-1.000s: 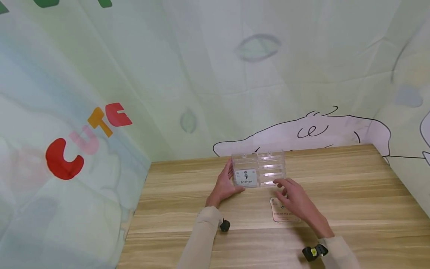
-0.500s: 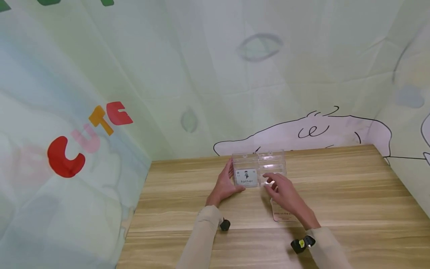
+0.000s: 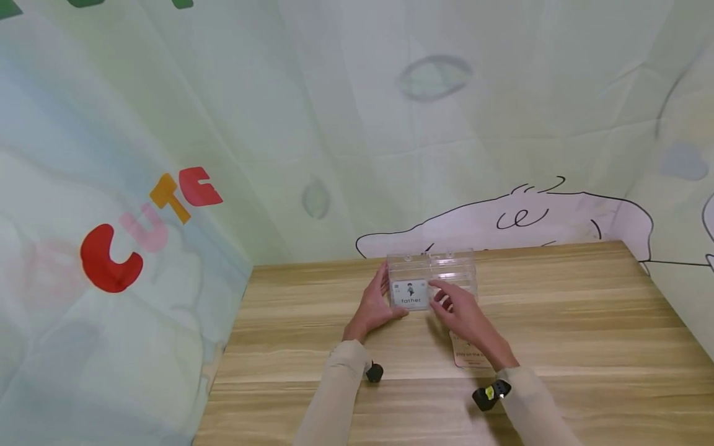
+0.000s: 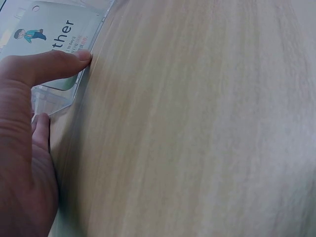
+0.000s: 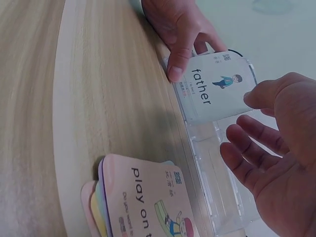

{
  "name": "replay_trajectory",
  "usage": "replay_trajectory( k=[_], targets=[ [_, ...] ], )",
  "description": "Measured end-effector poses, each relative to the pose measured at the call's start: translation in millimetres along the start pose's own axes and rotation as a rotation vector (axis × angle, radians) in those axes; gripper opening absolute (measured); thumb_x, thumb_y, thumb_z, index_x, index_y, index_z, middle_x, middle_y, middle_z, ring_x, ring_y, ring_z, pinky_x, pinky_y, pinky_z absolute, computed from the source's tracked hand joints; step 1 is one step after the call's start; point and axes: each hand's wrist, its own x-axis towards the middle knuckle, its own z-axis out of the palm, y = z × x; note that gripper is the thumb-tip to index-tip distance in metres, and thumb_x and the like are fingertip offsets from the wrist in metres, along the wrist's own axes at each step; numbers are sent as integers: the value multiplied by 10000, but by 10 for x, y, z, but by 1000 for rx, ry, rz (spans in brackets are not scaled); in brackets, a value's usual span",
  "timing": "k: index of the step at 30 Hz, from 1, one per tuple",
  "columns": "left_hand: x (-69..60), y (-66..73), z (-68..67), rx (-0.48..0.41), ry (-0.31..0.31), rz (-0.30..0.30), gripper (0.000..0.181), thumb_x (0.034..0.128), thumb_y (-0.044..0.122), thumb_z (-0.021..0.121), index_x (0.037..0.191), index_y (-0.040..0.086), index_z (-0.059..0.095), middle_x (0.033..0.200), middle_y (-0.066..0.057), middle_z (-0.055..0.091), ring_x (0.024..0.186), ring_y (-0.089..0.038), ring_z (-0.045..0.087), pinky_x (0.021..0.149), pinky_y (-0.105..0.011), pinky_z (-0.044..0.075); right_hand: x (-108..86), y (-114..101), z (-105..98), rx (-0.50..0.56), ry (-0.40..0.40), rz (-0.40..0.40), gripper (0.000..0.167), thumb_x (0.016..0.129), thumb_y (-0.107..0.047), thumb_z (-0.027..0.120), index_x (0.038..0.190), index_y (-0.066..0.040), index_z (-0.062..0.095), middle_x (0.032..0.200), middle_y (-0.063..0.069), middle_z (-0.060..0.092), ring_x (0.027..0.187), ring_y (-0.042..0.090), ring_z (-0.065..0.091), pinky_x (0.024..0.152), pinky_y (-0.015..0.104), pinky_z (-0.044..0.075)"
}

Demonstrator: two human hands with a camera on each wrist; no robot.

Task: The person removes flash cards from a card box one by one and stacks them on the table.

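A clear plastic rack, tiered and two columns wide (image 3: pixel 453 265), is set at the back of the wood-grain table (image 3: pixel 290 359). Its left end is gripped by the left hand (image 3: pixel 375 305): thumb pressed on the lower front edge, other fingers laid along the left side, partly hidden. A white rounded card (image 3: pixel 417 291), printed "father" under a cartoon figure, is held upright in the lowest front slot of the left column. The right hand (image 3: pixel 467 313) is placed at the card's right edge, one fingertip at the border; firm contact cannot be told. Its other fingers are spread apart and loosely bent. A pile of pastel rounded cards (image 5: pixel 96 212) is laid on the table just in front of the right column, partly covered by the right forearm in the head view. It is topped by a pink card (image 5: pixel 148 197) lettered "play on"; yellow and blue-green edges are seen beneath. Both arms are covered by beige sleeves (image 3: pixel 331 393). The table is backed by pale green printed cloth (image 3: pixel 346 111); "CUTE" letters (image 3: pixel 111 263) are seen left.
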Motion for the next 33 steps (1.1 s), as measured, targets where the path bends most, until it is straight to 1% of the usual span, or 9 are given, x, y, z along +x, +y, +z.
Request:
replay_trajectory(
  k=[3,10,17,19,23,28,33],
  targets=[
    [1,3,-3,8,-3,-5,1301,725,99,955,1681,217,79,1686,-59,289,1514,-216,340,1206,-288,339,23,-17,12,4,-1,8,495,1009,-89,666,1487,-71,538,1027,72,662,859,177,636,669,269,589],
    [-11,9,1,8,-3,13,1304,721,95,957,1680,193,79,1682,-89,292,1514,-252,341,1214,-327,343,63,-13,32,-12,16,-29,493,983,-53,681,1459,-25,553,976,80,674,811,168,642,642,271,582],
    [-17,20,-11,10,-3,-1,1303,722,128,963,1680,216,84,1680,-69,301,1512,-225,347,1205,-301,347,77,-5,39,-9,21,-35,473,980,-45,684,1439,-24,568,974,76,669,807,163,642,636,268,578],
    [-15,21,-12,10,-2,0,1299,725,131,962,1680,215,86,1680,-72,302,1511,-231,348,1206,-309,350,77,-14,39,-5,26,-38,465,980,-51,688,1430,-28,577,977,74,668,804,161,642,632,264,578],
    [-16,19,-10,12,0,0,1293,729,127,958,1680,213,86,1679,-76,302,1511,-248,350,1211,-333,350,76,-31,41,-4,45,-46,437,975,-51,695,1400,-27,598,1023,97,658,806,165,640,634,271,581],
    [-11,4,-4,20,2,0,1294,732,120,955,1680,228,82,1681,-63,300,1513,-244,346,1214,-339,348,85,-36,62,-23,80,-54,373,971,-49,705,1336,-32,632,1131,143,646,848,187,641,699,303,598],
    [-1,-4,-3,8,1,9,1302,726,93,955,1680,235,80,1681,-57,299,1514,-239,344,1215,-331,345,102,-50,87,-14,98,-53,319,974,-47,703,1288,-35,651,1180,146,650,920,223,655,747,329,616]
  ],
)
